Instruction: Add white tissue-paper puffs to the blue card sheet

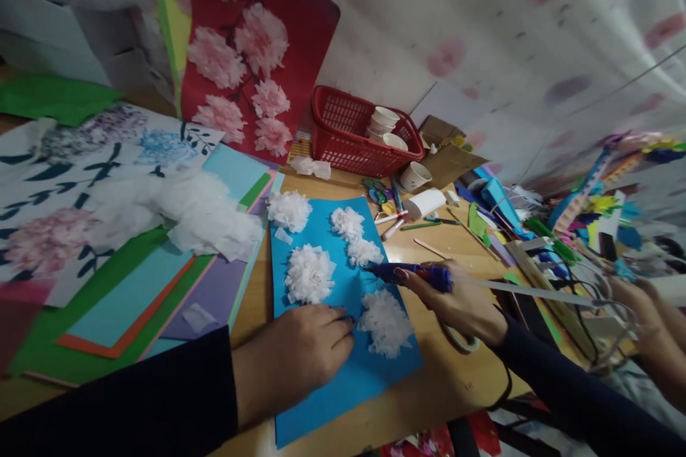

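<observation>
A blue sheet [343, 385] lies on the wooden table and bears several white crinkled paper flowers. My left hand [300, 346] rests on the sheet, just below the left-hand flower [309, 274]; its fingers are bent close together, and whatever may be under them is hidden. In my right hand [461, 300] is a blue glue gun [396, 272] with a long clear glue stick out of its back. The nozzle is over the sheet, between the small upper flower [364, 252] and the lower right flower [384, 323].
Behind stands a red basket [348, 153] with white cups, beside a red flower picture [316, 28]. Coloured papers [209, 300] and white tissue [182, 207] are at left. Pens, a white roll [425, 203] and craft scraps lie right. Another person's hand [637, 307] is at far right.
</observation>
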`<state>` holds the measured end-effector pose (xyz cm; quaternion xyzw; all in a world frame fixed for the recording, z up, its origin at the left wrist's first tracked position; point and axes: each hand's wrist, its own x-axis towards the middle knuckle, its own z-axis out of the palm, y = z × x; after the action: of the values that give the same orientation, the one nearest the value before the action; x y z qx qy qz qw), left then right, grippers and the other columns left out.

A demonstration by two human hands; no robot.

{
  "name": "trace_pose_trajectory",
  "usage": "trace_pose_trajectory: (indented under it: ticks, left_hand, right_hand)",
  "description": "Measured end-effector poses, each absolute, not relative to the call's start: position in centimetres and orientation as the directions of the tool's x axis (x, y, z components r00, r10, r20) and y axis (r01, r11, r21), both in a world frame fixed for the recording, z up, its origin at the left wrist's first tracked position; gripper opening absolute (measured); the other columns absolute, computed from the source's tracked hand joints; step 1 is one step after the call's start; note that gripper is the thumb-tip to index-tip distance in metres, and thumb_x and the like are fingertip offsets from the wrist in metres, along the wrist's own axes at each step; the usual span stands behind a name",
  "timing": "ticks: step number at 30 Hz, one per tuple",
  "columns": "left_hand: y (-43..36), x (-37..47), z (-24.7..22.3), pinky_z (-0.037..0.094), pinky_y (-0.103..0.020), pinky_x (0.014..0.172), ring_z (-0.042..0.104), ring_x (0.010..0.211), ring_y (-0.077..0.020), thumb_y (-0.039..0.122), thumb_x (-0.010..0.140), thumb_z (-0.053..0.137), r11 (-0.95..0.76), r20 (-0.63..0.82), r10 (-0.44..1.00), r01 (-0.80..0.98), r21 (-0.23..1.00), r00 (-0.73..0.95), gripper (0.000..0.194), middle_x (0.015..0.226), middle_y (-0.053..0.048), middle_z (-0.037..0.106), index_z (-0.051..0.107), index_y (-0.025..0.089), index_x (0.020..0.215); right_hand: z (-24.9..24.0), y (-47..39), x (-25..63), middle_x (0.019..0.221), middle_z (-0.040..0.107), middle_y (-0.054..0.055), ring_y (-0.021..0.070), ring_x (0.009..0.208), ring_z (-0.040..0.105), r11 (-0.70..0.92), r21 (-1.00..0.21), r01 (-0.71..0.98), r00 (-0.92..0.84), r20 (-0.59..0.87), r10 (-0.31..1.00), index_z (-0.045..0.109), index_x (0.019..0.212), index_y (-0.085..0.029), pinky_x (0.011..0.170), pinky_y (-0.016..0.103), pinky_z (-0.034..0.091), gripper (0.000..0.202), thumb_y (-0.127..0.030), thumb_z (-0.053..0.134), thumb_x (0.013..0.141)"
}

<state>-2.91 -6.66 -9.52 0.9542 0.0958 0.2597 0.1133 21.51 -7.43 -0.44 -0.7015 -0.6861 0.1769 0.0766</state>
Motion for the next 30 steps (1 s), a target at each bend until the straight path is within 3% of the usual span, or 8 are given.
trace_pose_trajectory:
  ticks: [5, 13, 20, 24, 27, 30]
  left_hand:
    - [-6.6, -3.0, -9.4, 0.049, -0.034, 0.089, 0.062, 0.098, -0.0211, 0.012, 0.090, 0.042, -0.960, 0.465, 0.229, 0.120, 0.253, 0.855, 0.026, 0.107, -0.010, 0.069, 0.063, 0.009, 0.105]
    - [-6.5, -3.0, -9.1, 0.049, -0.033, 0.090, 0.062, 0.100, -0.0210, 0.013, 0.090, 0.041, -0.959, 0.457, 0.238, 0.134, 0.249, 0.857, 0.027, 0.109, -0.009, 0.068, 0.063, 0.009, 0.105]
    - [-6.6, -3.0, -9.4, 0.049, -0.032, 0.091, 0.062, 0.099, -0.0200, 0.011, 0.089, 0.043, -0.964, 0.472, 0.225, 0.124, 0.236, 0.853, 0.025, 0.108, -0.010, 0.069, 0.062, 0.008, 0.105]
    - [-6.7, -3.0, -9.4, 0.049, -0.032, 0.090, 0.062, 0.099, -0.0201, 0.011, 0.089, 0.043, -0.965, 0.477, 0.231, 0.135, 0.226, 0.848, 0.025, 0.107, -0.009, 0.069, 0.063, 0.009, 0.105]
    - [-6.6, -3.0, -9.3, 0.050, -0.032, 0.089, 0.062, 0.099, -0.0203, 0.011, 0.089, 0.043, -0.965, 0.475, 0.226, 0.130, 0.226, 0.851, 0.025, 0.106, -0.009, 0.069, 0.063, 0.009, 0.104]
    - [-6.6, -3.0, -9.2, 0.050, -0.032, 0.088, 0.063, 0.097, -0.0202, 0.010, 0.089, 0.043, -0.965, 0.480, 0.223, 0.124, 0.230, 0.848, 0.025, 0.105, -0.010, 0.070, 0.063, 0.008, 0.103]
  right_hand:
    - [0.1, -7.3, 21.1, 0.042, 0.049, 0.000, 0.0102, 0.040, 0.045, -0.057, -0.383, 0.922, -0.023, -0.202, 0.979, 0.057, 0.051, -0.017, 0.044, 0.024, 0.032, 0.054, -0.058, 0.045, 0.084]
    - [-1.0, -7.3, 21.7, 0.039, 0.039, -0.003, 0.0083, 0.037, 0.037, -0.060, -0.336, 0.940, 0.016, -0.132, 0.991, 0.043, 0.047, -0.018, 0.039, 0.024, 0.023, 0.055, -0.060, 0.047, 0.082]
    - [0.3, -7.4, 21.1, 0.043, 0.050, 0.000, 0.0111, 0.040, 0.047, -0.024, -0.375, 0.927, -0.048, -0.181, 0.982, 0.059, 0.052, -0.017, 0.045, 0.024, 0.034, 0.055, -0.058, 0.044, 0.085]
    - [-0.1, -7.3, 21.2, 0.040, 0.046, -0.001, 0.0098, 0.038, 0.042, -0.010, -0.340, 0.941, -0.039, -0.135, 0.990, 0.051, 0.046, -0.017, 0.042, 0.024, 0.029, 0.055, -0.058, 0.046, 0.084]
    - [-0.6, -7.3, 21.7, 0.039, 0.042, -0.003, 0.0084, 0.037, 0.037, 0.003, -0.317, 0.949, -0.038, -0.105, 0.994, 0.053, 0.050, -0.017, 0.040, 0.024, 0.023, 0.051, -0.056, 0.049, 0.083]
    - [-0.5, -7.5, 21.8, 0.040, 0.044, -0.002, 0.0085, 0.038, 0.039, 0.006, -0.329, 0.944, -0.046, -0.113, 0.993, 0.055, 0.050, -0.017, 0.041, 0.024, 0.026, 0.050, -0.054, 0.051, 0.083]
